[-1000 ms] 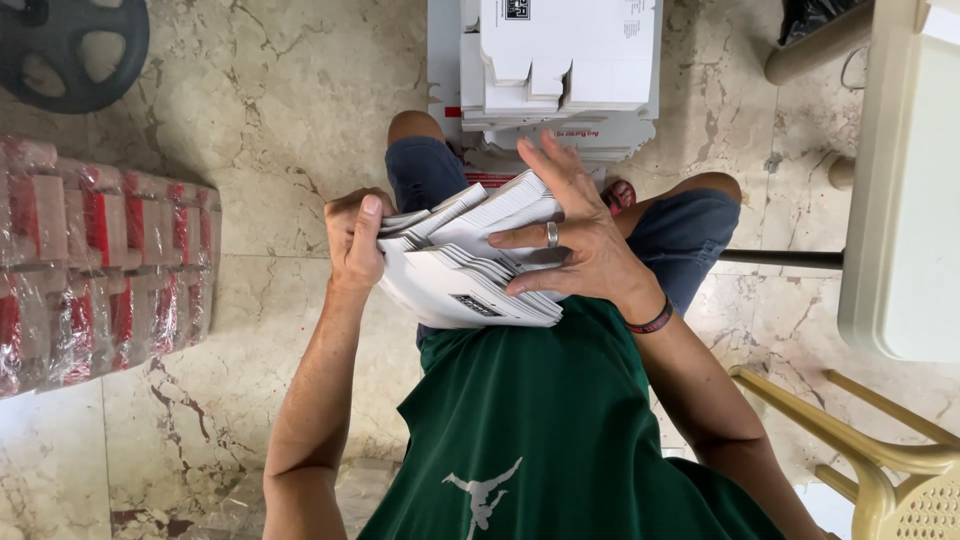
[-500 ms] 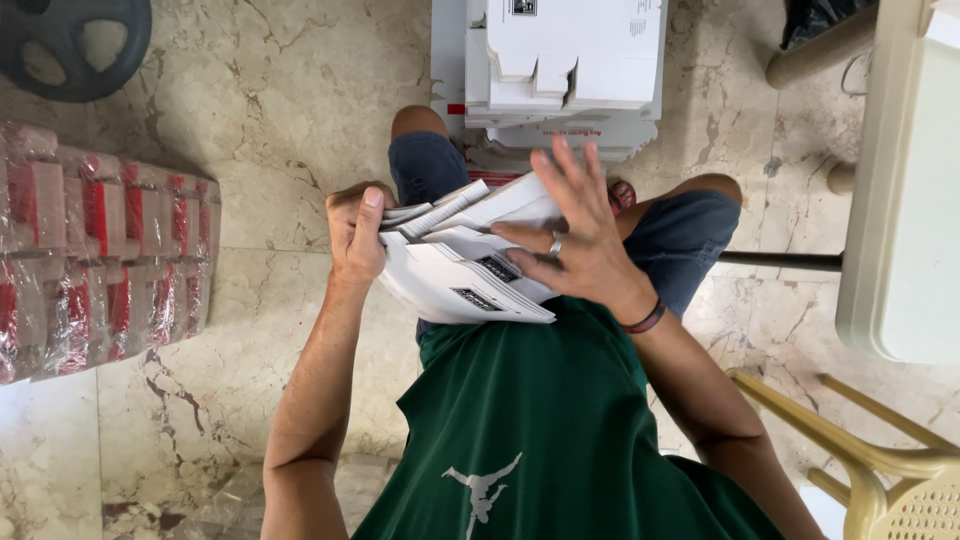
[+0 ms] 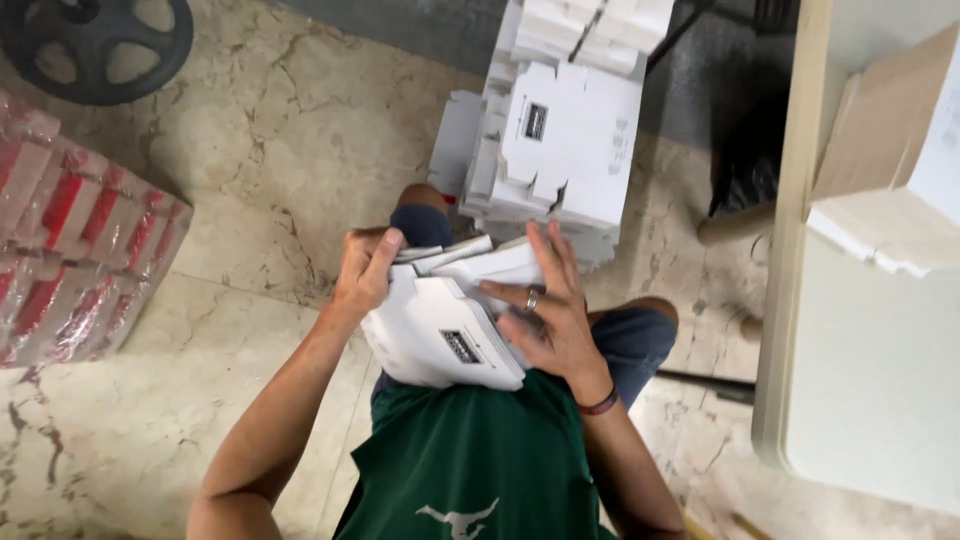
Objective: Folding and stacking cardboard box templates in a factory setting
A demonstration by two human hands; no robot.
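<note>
Marble floor (image 3: 250, 150) was seen below; flat white cartons (image 3: 440, 335) were gripped at one edge by the left hand (image 3: 365, 270), pressed by the spread right hand (image 3: 545, 320)

Your left hand (image 3: 365, 270) wraps the edge of the flat white cartons (image 3: 440, 330), so the fingertips tuck behind and you can't see them. Your right hand (image 3: 545, 320) covers the stack's right side, so how many sheets are in there is anyone's guess. The labels are too small and blurry to make out. At 12 o'clock the pile of white die-cut boxes (image 3: 555, 140) runs off the top edge. At 9 o'clock the shrink-wrapped red packs (image 3: 70, 260) get cut by the left edge, and the black wheel (image 3: 95, 40) at 11 is probably only half in frame.
</note>
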